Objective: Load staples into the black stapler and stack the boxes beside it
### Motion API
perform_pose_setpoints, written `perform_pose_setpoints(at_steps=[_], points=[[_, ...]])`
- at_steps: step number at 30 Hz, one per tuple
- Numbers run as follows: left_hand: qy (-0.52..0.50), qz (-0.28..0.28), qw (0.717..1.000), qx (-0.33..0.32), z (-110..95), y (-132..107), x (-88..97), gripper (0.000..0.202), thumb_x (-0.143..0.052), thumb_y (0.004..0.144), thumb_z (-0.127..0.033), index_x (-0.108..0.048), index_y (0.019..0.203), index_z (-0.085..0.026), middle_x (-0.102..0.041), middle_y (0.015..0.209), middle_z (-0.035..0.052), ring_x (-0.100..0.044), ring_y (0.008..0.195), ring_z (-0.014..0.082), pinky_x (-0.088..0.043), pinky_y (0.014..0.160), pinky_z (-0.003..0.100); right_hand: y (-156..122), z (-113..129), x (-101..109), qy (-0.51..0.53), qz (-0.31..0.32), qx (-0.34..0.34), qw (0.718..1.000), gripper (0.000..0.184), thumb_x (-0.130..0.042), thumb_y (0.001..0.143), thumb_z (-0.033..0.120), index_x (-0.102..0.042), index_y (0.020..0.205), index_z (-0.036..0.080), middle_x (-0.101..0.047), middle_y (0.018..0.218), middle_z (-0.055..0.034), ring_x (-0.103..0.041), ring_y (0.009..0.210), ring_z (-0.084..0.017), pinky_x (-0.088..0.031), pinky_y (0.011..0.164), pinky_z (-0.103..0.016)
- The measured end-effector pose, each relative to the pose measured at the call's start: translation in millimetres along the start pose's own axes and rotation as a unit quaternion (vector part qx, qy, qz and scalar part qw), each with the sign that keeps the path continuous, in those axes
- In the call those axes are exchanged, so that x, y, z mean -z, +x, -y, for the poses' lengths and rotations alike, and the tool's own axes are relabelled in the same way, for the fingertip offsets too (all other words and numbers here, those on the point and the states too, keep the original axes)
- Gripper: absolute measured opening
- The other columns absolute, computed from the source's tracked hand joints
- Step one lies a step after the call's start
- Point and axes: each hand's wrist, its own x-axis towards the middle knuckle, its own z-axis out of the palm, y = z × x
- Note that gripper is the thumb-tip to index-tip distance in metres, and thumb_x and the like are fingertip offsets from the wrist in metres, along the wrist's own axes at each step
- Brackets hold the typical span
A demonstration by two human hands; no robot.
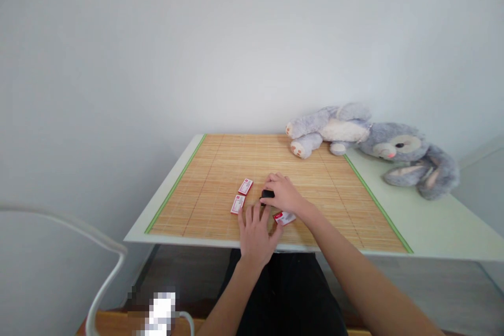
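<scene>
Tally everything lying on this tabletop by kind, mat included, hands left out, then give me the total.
Red-and-white packets: 3
Black object, partly covered by the right hand: 1
Plush rabbit: 1
Bamboo mat: 1
Total visible: 6

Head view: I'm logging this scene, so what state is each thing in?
Black object: in right hand, partly hidden
Right hand: closed on black object
Left hand: open, fingers spread
Bamboo mat: spread flat
Two left packets: lying on mat
Right packet: partly covered
Plush rabbit: lying down
White cable: bent
Pixelated item: cannot tell
</scene>
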Motion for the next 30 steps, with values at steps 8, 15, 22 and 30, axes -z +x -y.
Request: perform_pose_setpoints(at_steps=[8, 15, 22, 30], points=[[-0.02, -0.008, 1.0, -0.002, -0.4, 0.0, -2.2, 0.061, -0.063, 0.091, -0.05, -0.051, 0.149, -0.036, -0.05, 0.155, 0.0055, -0.044, 0.139, 0.0374, -0.017, 0.125, 0.065, -69.7, -40.2, 75.3, 0.126, -0.053, -0.095, 0.986, 0.033, -0.061, 0.097, 0.048, -0.074, 0.117, 0.025, -0.067, 0.092, -0.0042, -0.058, 0.079, -0.018, -0.045, 0.072, -0.031], [-0.059, -0.013, 0.998, -0.02, 3.4, 1.0, -3.4, 0.068, -0.071, 0.086, -0.051, -0.051, 0.148, -0.035, -0.05, 0.152, 0.009, -0.043, 0.138, 0.0403, -0.019, 0.123, 0.068, -127.2, -82.2, 47.4, 0.207, -0.097, -0.226, 0.947, 0.046, -0.055, 0.096, 0.055, -0.068, 0.125, 0.022, -0.069, 0.092, -0.0042, -0.061, 0.083, -0.021, -0.047, 0.072, -0.033], [-0.093, -0.004, 0.995, -0.018, 12.6, -6.2, -3.0, 0.054, -0.071, 0.088, -0.044, -0.057, 0.138, -0.029, -0.053, 0.138, 0.0122, -0.048, 0.131, 0.0354, -0.04, 0.111, 0.057, -153.8, -75.8, 20.5, 0.228, -0.208, -0.318, 0.896, 0.065, -0.059, 0.091, 0.061, -0.054, 0.143, 0.022, -0.066, 0.097, -0.0056, -0.059, 0.076, -0.019, -0.048, 0.064, -0.031], [-0.137, 0.088, 0.982, -0.092, 21.4, 12.7, -1.9, 0.035, -0.065, 0.092, -0.032, -0.063, 0.127, -0.034, -0.06, 0.116, 0.0046, -0.055, 0.114, 0.0265, -0.046, 0.098, 0.044, -154.9, -5.0, -25.3, 0.474, -0.087, -0.396, 0.782, 0.05, -0.057, 0.089, 0.064, -0.057, 0.117, 0.022, -0.06, 0.071, 0.0031, -0.044, 0.042, -0.009, -0.027, 0.037, -0.021]])
